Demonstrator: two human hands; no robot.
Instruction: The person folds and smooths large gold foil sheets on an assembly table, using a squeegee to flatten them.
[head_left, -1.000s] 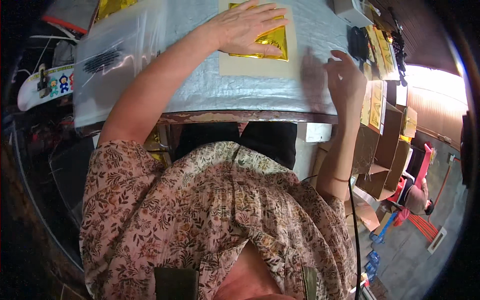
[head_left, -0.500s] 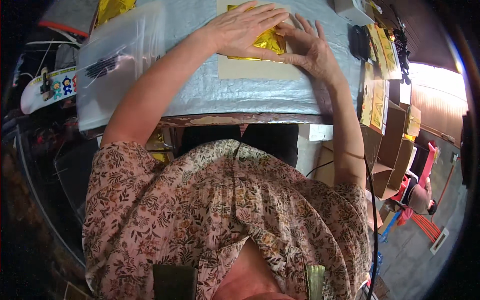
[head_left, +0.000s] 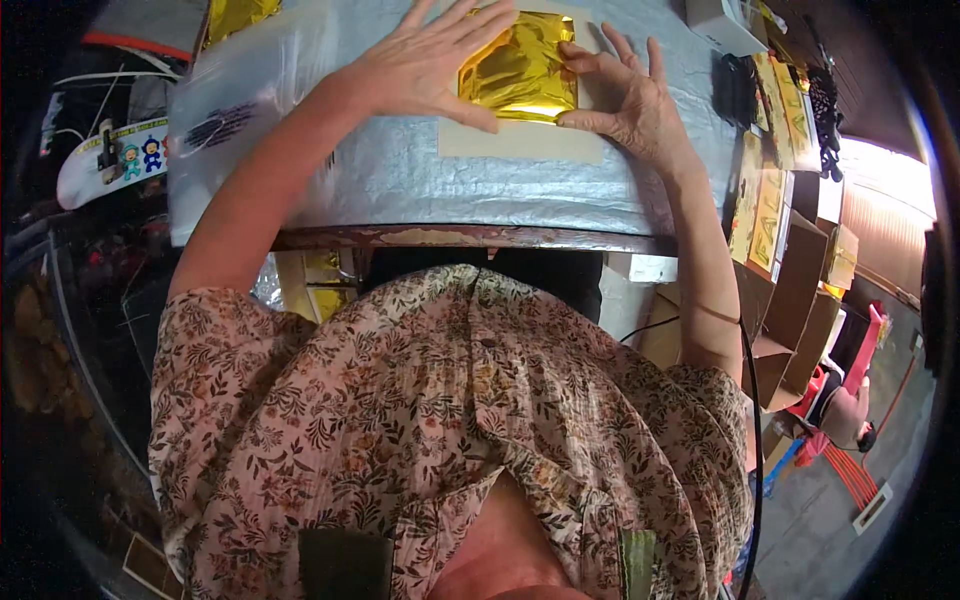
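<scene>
A shiny gold foil sheet [head_left: 519, 68], slightly creased, lies on a larger cream-coloured sheet [head_left: 490, 143]. My left hand [head_left: 430, 65] is spread open along the foil's left side, its thumb and fingertips at that edge. On the opposite side, my right hand [head_left: 640, 108] is open too. Its thumb is at the foil's lower right corner, while the index finger is higher up on the right edge; the other fingers point away. Both sheets rest on the table's silvery padded cover [head_left: 400, 180].
Clear plastic bags [head_left: 235, 130] lie on the left of the table, with more gold foil [head_left: 240, 18] behind them. Yellow printed boxes [head_left: 768, 215] and open cardboard cartons [head_left: 795, 300] stand at the right. A black cable [head_left: 757, 450] hangs beside my right arm. Another person [head_left: 845, 415] is farther off right.
My left hand has moved left off the foil's middle to its left edge, uncovering most of the gold surface. My right hand stays at the right edge, its thumb and index finger farther apart.
</scene>
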